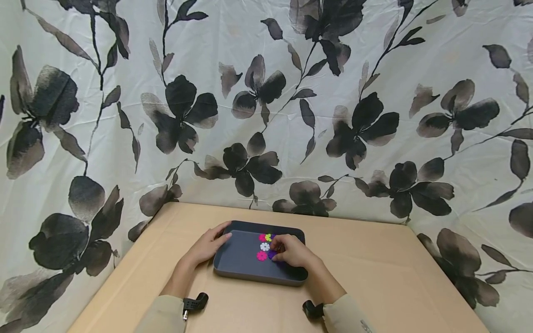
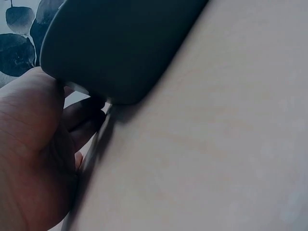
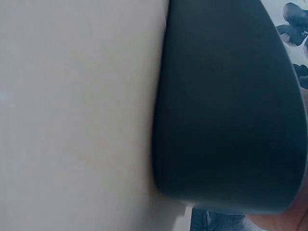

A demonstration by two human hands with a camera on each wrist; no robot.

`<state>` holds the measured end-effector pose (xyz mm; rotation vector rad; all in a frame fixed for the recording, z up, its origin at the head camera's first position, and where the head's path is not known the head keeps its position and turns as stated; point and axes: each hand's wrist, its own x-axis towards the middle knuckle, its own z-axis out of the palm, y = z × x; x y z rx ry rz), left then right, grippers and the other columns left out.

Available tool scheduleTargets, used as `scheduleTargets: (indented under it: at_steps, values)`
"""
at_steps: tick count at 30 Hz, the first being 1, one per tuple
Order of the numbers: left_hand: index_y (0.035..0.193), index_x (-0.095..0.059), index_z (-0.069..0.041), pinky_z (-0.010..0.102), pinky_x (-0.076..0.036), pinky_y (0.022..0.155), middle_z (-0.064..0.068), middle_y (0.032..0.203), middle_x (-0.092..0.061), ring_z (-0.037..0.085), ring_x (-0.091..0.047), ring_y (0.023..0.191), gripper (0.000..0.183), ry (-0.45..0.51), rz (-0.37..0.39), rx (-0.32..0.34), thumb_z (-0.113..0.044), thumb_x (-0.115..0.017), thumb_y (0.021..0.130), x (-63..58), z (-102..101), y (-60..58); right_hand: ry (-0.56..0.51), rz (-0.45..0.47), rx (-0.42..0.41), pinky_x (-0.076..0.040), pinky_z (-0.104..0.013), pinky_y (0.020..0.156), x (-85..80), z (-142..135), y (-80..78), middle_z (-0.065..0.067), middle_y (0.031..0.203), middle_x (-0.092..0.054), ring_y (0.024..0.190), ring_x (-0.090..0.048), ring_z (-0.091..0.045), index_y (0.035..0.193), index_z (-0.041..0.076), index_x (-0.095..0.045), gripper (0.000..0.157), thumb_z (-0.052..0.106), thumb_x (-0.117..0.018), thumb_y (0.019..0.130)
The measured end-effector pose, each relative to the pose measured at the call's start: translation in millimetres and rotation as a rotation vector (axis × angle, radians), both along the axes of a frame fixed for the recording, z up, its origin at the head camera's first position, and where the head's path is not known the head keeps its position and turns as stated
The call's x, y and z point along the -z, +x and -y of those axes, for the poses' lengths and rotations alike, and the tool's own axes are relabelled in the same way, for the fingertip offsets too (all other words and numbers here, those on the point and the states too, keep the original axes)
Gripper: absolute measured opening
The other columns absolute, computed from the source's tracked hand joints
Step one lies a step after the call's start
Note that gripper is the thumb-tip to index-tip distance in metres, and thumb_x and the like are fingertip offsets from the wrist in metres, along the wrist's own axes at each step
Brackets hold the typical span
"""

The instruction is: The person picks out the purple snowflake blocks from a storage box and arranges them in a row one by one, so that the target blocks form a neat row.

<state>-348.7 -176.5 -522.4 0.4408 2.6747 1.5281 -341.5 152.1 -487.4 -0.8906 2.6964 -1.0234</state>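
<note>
A dark grey tray (image 1: 239,259) lies on the table, with several small flower-shaped pieces in its right half. My left hand (image 1: 205,245) grips the tray's left side, its thumb over the rim; in the left wrist view the fingers of the left hand (image 2: 33,144) go round the tray's outer wall (image 2: 115,48). Over the tray's right part, my right hand (image 1: 291,251) pinches a purple flower-shaped piece (image 1: 272,254), partly hidden by the fingertips. Beside it lie a pink piece (image 1: 261,255) and a white piece (image 1: 265,247). Behind these are another pink piece (image 1: 262,237) and a yellow-green one (image 1: 268,237).
The tan table (image 1: 366,263) extends round the tray on all sides. A white curtain (image 1: 291,134) with dark printed flowers hangs behind the table's far edge. Black camera mounts sit on the left wrist (image 1: 195,303) and right wrist (image 1: 312,310).
</note>
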Motion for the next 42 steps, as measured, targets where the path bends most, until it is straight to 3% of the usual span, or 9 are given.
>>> scheduleTargets:
  at_steps: [9, 15, 26, 30, 37, 42]
  values:
    - [0.161, -0.041, -0.024, 0.06, -0.026, 0.127, 0.015, 0.166, -0.039, 0.039, -0.034, 0.155, 0.063, 0.004, 0.004, -0.012, -0.049, -0.057, 0.106, 0.7, -0.3, 0.7, 0.017, -0.021, 0.017, -0.051, -0.023, 0.071, 0.7, 1.9, 2.7, -0.004, 0.09, -0.065, 0.08, -0.057, -0.016, 0.092, 0.009, -0.072, 0.018, 0.001, -0.085, 0.083]
    - [0.161, -0.042, -0.025, 0.06, -0.026, 0.127, 0.014, 0.166, -0.039, 0.038, -0.034, 0.155, 0.062, -0.001, -0.004, -0.016, -0.049, -0.056, 0.106, 1.3, -0.6, 0.3, -0.016, 0.005, 0.047, -0.05, -0.021, 0.064, 0.7, -1.2, 1.9, -0.001, 0.087, -0.066, 0.074, -0.056, -0.012, 0.091, 0.012, -0.077, 0.013, 0.004, -0.085, 0.084]
    - [0.161, -0.042, -0.024, 0.06, -0.027, 0.127, 0.014, 0.166, -0.04, 0.039, -0.035, 0.155, 0.061, 0.005, 0.004, -0.012, -0.047, -0.057, 0.106, -1.3, -0.8, 1.6, -0.174, 0.027, 0.052, -0.055, -0.022, 0.066, 2.2, -9.9, 2.4, 0.002, 0.093, -0.076, 0.078, -0.061, -0.012, 0.1, 0.012, -0.083, 0.013, 0.013, -0.085, 0.088]
    - [0.161, -0.042, -0.023, 0.06, -0.027, 0.127, 0.013, 0.166, -0.04, 0.039, -0.035, 0.155, 0.06, 0.005, -0.001, -0.012, -0.045, -0.058, 0.106, -2.1, 0.2, 1.3, -0.267, 0.025, 0.05, -0.059, -0.022, 0.068, 2.7, -12.6, 3.1, -0.004, 0.093, -0.076, 0.074, -0.066, -0.011, 0.103, 0.007, -0.082, 0.015, 0.011, -0.084, 0.088]
    - [0.161, -0.042, -0.021, 0.06, -0.028, 0.127, 0.011, 0.166, -0.041, 0.038, -0.035, 0.155, 0.061, -0.007, -0.022, 0.002, -0.045, -0.057, 0.107, -1.4, 1.2, 0.1, -0.405, 0.121, 0.118, -0.06, -0.02, 0.076, -3.4, -28.4, 6.0, -0.018, 0.108, -0.073, 0.084, -0.067, -0.013, 0.113, -0.001, -0.077, 0.024, 0.006, -0.081, 0.09]
    - [0.161, -0.042, -0.02, 0.059, -0.028, 0.127, 0.011, 0.166, -0.041, 0.038, -0.035, 0.155, 0.061, -0.009, -0.021, 0.006, -0.045, -0.057, 0.107, -1.9, 1.6, 0.8, -0.477, 0.109, 0.18, -0.059, -0.02, 0.08, -9.5, -48.7, 5.2, -0.018, 0.114, -0.074, 0.092, -0.068, -0.017, 0.112, 0.001, -0.078, 0.024, 0.005, -0.081, 0.089]
